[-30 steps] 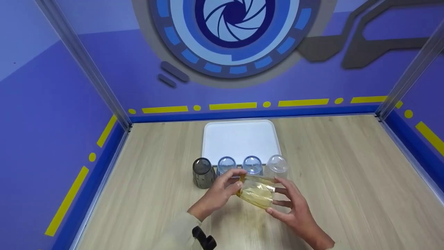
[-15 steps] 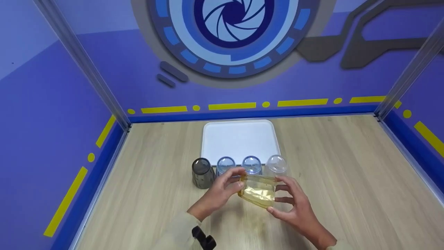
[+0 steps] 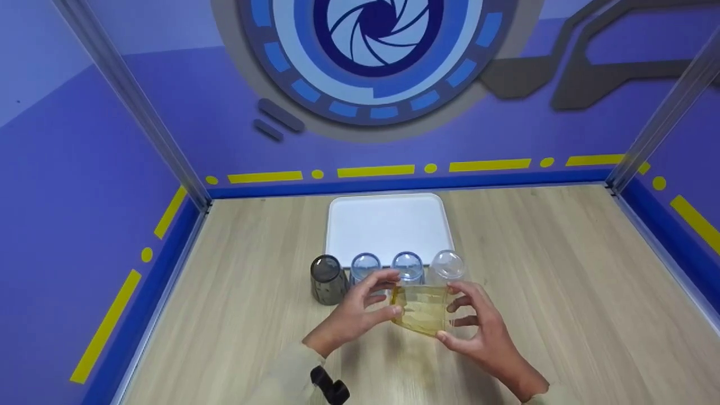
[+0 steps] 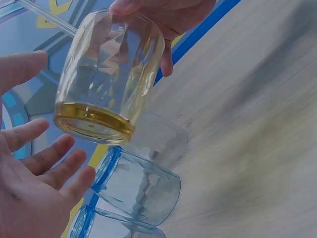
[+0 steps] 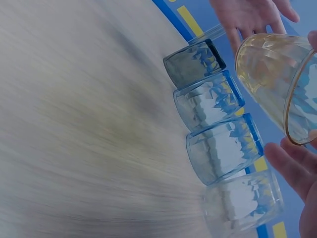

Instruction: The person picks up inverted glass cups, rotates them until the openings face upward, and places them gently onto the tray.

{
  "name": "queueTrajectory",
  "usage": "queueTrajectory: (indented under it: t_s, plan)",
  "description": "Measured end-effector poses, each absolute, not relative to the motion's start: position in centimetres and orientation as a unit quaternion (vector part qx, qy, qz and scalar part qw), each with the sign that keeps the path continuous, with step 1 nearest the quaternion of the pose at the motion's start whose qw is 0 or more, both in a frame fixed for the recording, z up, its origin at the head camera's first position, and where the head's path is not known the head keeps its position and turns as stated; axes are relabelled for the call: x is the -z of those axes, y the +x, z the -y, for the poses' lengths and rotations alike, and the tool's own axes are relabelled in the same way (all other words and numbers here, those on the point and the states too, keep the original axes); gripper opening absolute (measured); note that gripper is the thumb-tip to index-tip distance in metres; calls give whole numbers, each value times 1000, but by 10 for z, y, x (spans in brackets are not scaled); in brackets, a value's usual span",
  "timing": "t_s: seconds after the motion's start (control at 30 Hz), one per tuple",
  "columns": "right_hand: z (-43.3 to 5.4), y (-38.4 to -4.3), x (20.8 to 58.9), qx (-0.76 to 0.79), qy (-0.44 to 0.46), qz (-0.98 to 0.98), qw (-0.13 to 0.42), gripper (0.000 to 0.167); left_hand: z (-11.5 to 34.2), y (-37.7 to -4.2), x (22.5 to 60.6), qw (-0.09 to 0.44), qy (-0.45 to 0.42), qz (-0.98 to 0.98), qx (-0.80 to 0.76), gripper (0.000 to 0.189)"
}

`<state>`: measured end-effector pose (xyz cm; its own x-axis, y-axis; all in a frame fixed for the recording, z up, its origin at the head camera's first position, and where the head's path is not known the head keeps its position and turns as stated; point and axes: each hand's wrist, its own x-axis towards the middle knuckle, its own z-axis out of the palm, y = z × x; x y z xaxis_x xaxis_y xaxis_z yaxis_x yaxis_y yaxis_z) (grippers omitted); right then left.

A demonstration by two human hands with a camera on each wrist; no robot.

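Note:
A yellow-tinted clear drinking glass (image 3: 421,310) lies sideways in the air above the table, base to the left and rim to the right. My right hand (image 3: 485,333) grips it around the rim, thumb below and fingertips above. My left hand (image 3: 355,315) is at the base end. The left wrist view shows its spread fingers a little apart from the glass's thick base (image 4: 91,119). Just beyond the hands stand upturned glasses in a row: dark grey (image 3: 328,284), two blue ones (image 3: 365,264) (image 3: 408,265), and a colourless one (image 3: 448,267), partly hidden by the hands.
Behind the row a white rectangular tray (image 3: 388,225) rests on the wood-grain table (image 3: 551,270). Blue-purple printed panels (image 3: 185,129) wall in the back and both sides. A black strap (image 3: 329,385) is on the left sleeve.
The left thumb and fingers have loosened from the glass's base and spread. The glass has turned slightly, and the right hand still holds its rim. The row and tray stay put.

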<state>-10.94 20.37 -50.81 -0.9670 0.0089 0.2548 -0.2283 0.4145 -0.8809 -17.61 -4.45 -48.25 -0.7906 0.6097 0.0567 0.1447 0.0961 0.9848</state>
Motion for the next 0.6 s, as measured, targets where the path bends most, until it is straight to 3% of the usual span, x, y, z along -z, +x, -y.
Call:
queueTrajectory:
  t_s: [0.3,0.6]
  plan:
    - [-204,-112,509,-514,93,842,135,78,45,-174,480,179,276,-740,-587,67]
    - [-193,-105,477,-500,115,842,168,68,43,-173,477,178,289,-759,-556,77]
